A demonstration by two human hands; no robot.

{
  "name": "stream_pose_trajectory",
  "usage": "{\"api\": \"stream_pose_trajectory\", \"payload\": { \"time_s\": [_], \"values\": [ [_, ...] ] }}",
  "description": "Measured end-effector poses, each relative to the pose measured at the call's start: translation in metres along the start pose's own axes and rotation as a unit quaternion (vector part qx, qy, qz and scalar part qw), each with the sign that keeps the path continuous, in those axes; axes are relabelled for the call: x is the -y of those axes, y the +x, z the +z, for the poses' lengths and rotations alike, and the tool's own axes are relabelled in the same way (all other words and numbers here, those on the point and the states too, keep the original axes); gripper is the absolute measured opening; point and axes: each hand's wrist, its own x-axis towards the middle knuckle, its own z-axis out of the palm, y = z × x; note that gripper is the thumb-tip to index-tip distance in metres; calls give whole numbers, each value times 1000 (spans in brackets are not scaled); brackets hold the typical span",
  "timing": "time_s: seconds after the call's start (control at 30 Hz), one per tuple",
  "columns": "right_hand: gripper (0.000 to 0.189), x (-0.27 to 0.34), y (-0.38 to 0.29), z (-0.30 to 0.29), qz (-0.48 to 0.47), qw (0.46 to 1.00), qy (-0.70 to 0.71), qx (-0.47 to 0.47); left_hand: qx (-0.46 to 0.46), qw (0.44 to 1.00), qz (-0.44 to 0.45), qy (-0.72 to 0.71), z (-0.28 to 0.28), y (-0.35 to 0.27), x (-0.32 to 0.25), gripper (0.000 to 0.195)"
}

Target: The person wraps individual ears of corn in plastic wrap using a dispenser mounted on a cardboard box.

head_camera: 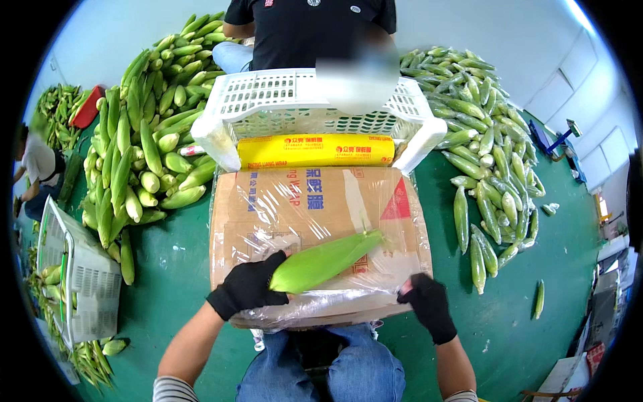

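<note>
My left hand (256,284), in a black fingerless glove, grips the thick end of a green ear of corn in its husk (326,261). The ear lies slanted over a cardboard box (266,206) covered with clear plastic film. At the box's near right edge, my right hand (424,304), gloved alike, pinches the edge of the clear film (346,297). Behind the box, a roll of plastic wrap with a yellow printed cover (316,151) lies across the front of a white plastic crate (311,113).
Unwrapped corn (150,145) is heaped at left, film-wrapped corn (482,130) at right. A white basket (93,291) stands at lower left. A person in a black shirt (311,35) sits beyond the crate; another person (40,166) is at far left. A blue scale (555,143) stands at far right.
</note>
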Motion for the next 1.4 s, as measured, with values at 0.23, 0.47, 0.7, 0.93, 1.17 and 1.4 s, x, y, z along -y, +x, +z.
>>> {"api": "stream_pose_trajectory", "payload": {
  "time_s": [0.23,0.47,0.7,0.93,1.17,1.4],
  "values": [
    [81,32,107,59,-343,912,-201,100,35,999,-28,-22,-9,10,-4,90],
    [76,30,127,69,-236,945,-201,107,-230,965,-78,99,47,-76,-9,123],
    [78,34,142,65,-189,955,-182,138,-162,976,-60,134,31,-71,-21,64],
    [78,35,144,65,-198,954,-176,140,-218,973,67,-45,31,-64,25,22],
    [75,38,142,58,-174,956,-166,170,-212,969,119,46,-23,-69,49,15],
    [72,29,133,65,-249,928,-232,152,-287,947,-40,-139,-46,-52,65,8]
  ]
}}
